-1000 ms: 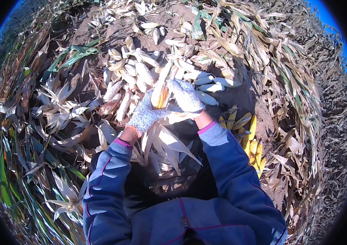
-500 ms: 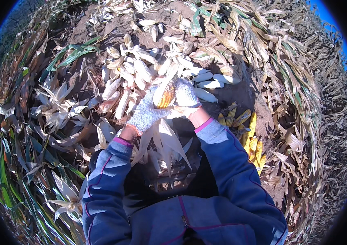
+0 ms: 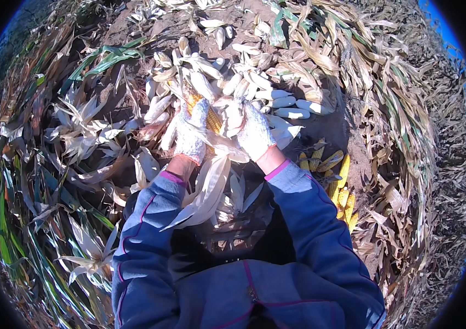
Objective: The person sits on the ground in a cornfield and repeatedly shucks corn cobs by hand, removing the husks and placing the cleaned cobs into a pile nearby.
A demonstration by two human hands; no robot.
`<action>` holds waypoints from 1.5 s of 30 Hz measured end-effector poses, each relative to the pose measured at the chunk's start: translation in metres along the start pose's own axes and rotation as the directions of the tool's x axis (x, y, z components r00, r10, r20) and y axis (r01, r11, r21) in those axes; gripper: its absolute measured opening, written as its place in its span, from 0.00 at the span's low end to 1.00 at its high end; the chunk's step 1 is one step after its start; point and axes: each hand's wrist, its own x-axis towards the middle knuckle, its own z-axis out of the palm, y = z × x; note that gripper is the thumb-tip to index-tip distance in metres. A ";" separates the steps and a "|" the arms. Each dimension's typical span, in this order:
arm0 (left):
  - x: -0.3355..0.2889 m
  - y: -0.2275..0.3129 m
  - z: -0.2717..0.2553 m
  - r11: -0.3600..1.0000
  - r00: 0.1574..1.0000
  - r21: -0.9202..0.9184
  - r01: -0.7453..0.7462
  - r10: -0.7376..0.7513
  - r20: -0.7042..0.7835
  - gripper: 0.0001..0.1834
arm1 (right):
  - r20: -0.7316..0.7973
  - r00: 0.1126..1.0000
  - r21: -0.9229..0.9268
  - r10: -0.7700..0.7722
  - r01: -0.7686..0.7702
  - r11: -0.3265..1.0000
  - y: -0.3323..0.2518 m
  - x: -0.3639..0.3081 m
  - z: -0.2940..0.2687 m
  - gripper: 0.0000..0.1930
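In a white knitted glove, my left hand (image 3: 190, 134) is wrapped round an ear of corn (image 3: 213, 122) whose yellow kernels are bared along much of its length. Pale husk leaves (image 3: 213, 181) hang from the ear's near end, down between my forearms. My right hand (image 3: 256, 131), gloved alike, is closed on a piece of husk (image 3: 234, 112) to the right of the ear. Just beyond both hands lies a heap of ears still in pale husks (image 3: 200, 82).
Bare yellow ears (image 3: 342, 192) lie on the soil right of my right forearm. Loose husks (image 3: 82, 126) are strewn at the left, with green and dry leaves (image 3: 19, 230) nearer. Dry stalks (image 3: 392, 109) are banked along the right.
My hands have moved apart, the right pulling husk away to the right. More yellow kernels show, and the ear now leans to the left in my left hand.
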 end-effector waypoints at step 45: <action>0.025 0.013 -0.003 0.853 0.959 -0.484 0.196 -0.269 -0.087 0.16 | 0.014 0.990 -0.885 0.138 -0.052 0.462 -0.007 -0.019 0.043 0.43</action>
